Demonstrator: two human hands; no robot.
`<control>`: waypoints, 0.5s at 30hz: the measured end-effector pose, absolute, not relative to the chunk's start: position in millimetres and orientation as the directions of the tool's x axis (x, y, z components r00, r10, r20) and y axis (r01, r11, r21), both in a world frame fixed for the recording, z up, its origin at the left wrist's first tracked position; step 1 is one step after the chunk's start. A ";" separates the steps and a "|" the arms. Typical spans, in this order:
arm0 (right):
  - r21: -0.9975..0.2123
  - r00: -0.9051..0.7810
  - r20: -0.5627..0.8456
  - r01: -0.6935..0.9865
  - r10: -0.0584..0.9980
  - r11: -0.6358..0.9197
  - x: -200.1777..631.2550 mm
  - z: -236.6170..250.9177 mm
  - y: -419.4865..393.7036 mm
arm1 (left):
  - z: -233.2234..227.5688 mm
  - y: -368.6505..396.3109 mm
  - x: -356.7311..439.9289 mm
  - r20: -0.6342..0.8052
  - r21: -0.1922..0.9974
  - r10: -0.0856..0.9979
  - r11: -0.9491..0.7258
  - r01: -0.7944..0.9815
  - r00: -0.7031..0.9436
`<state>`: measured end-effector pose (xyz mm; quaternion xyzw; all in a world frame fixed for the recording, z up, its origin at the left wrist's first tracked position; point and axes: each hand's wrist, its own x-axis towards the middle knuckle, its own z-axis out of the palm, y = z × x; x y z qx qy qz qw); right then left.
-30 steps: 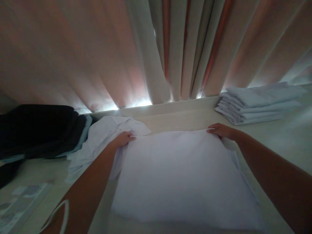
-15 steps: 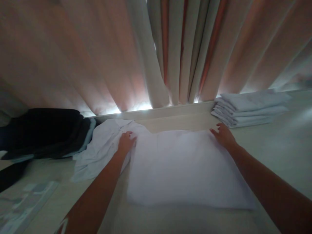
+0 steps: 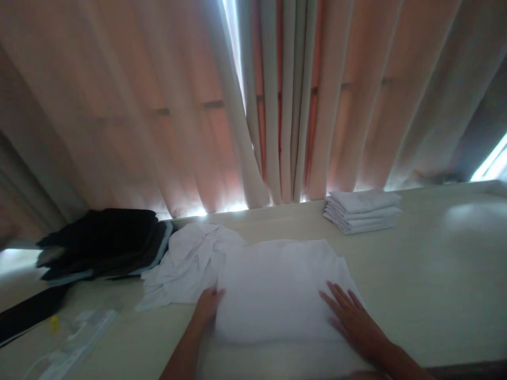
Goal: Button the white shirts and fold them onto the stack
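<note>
I'm smoothing the folded white cloth [image 3: 277, 287] lying near me on the table [image 3: 435, 274]. My right hand [image 3: 350, 316] rests flat and open on it; my left hand [image 3: 208, 306] presses its left edge, gripping nothing. Next I'd judge lifting it calls for hands slid underneath.

White garment [image 3: 277, 287]: folded flat into a rough rectangle, plain white fabric, no print visible. Lies on the pale table [image 3: 428, 274], centre of view, long edges running left-right, far edge a bit rounded and narrower than the near one. Surface mostly smooth, faint soft creases only. Near edge blurs into shadow at the bottom of frame, so exact outline there is unclear. Left hand [image 3: 208, 306] lies against its left near edge. Right hand [image 3: 350, 319] rests flat on its right near part, fingers spread, palm down. Its left far corner touches or overlaps a crumpled white cloth; cannot tell which.
</note>
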<state>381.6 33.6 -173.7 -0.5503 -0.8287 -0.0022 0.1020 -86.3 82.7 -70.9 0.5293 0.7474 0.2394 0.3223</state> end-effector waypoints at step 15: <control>-0.221 -0.655 0.250 0.679 0.714 0.700 149.8 -185.3 -66.0 | -42.1 -24.1 -84.8 -0.267 0.812 0.905 0.396 0.428 -0.332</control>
